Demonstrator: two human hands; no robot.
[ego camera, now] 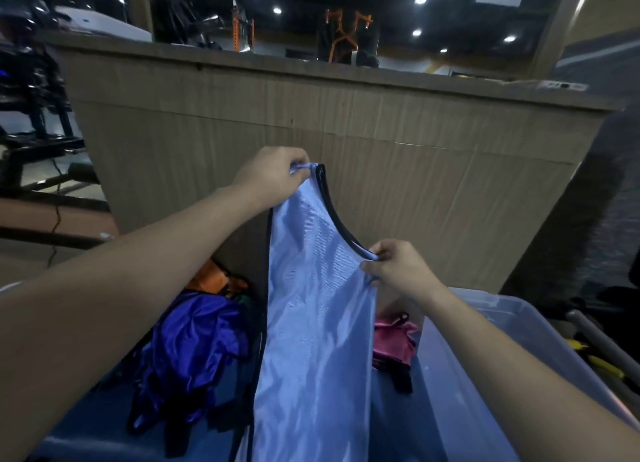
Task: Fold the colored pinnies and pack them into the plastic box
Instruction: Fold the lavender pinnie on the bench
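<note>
a: fingers (300,170) of the left hand (273,177) curl over and pinch one shoulder strap of the light blue pinny (311,305), right at the strap's top, where the black trim bends over.

b: and the other side?

a: right hand (394,264) sits lower and nearer the body. its thumb and fingers (375,255) pinch the second strap, where the black-edged neckline curves down to it.

b: so the cloth is off the surface?

a: yes, it hangs from the two grips as one long panel, left strap high, right strap low, dropping toward the bottom edge of the view. whether the lower hem touches anything i cannot tell; it runs out of view.

b: what lies around it?

a: to the left of the hanging panel a crumpled dark blue pinny (194,350) lies in a heap on a blue surface (93,427), with an orange pinny (214,278) bunched beyond it. to the right, a pink pinny (393,344) lies partly hidden behind the blue cloth.

b: and the box?

a: the clear plastic box (519,340) stands at the lower right, under the right forearm, its rim just beside the pink one. what it holds i cannot make out.

b: farther out?

a: a wooden panelled counter front (415,132) rises behind both hands, and gym equipment (31,91) shows dimly at the far left.
</note>
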